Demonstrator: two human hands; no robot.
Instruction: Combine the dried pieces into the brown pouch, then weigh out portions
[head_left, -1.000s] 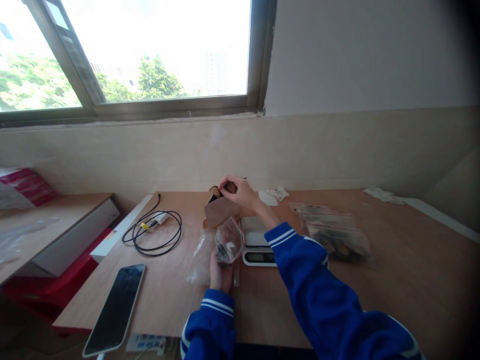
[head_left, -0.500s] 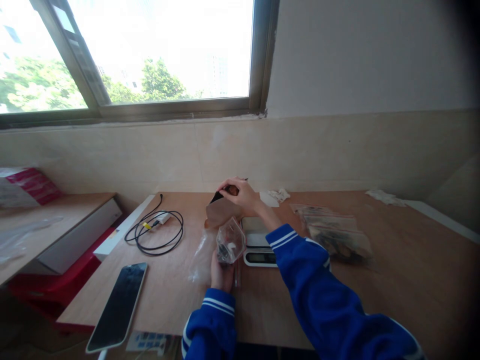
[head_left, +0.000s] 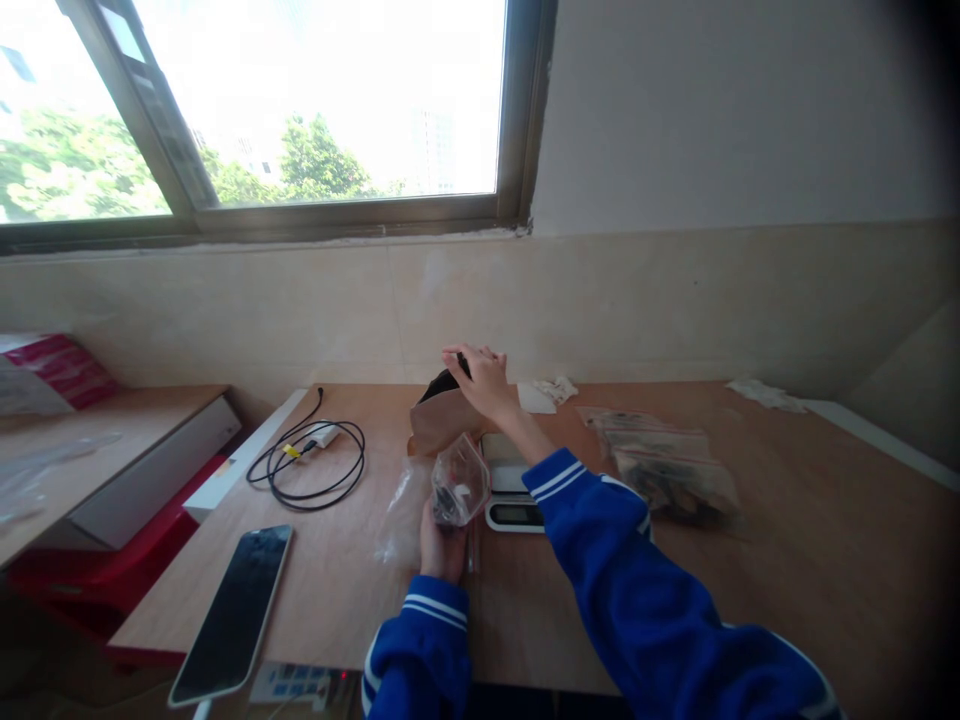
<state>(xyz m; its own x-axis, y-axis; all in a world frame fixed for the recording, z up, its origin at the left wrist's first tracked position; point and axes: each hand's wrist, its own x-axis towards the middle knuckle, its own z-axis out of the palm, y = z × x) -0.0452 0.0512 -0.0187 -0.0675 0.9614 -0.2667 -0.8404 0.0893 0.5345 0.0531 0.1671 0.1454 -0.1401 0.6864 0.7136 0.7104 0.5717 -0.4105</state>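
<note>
My table (head_left: pixel 825 560): phone (head_left: pixel 232 612), cable (head_left: pixel 307 466) left of scale (head_left: pixel 516 513) | zip bags (head_left: pixel 667 465) right | pouch (head_left: pixel 442 422) behind | small bag (head_left: pixel 459 482) in my left hand (head_left: pixel 442 550) just left

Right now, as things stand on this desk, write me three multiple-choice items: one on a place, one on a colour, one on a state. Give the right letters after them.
1. Where does the phone lie?
A. On the windowsill
B. On the desk, nearer the person than the black cable
C. On the person's lap

2. What colour are the sleeves?
A. Red
B. Blue with white stripes
C. Green

3. What is the left hand doing?
A. Holding a clear plastic bag
B. Pressing on the phone
C. Lying open, holding nothing

1: B, the phone lies flat on the desk below the cable.
2: B, both cuffs show blue with white bands.
3: A, the bag is held up in that hand.
</note>
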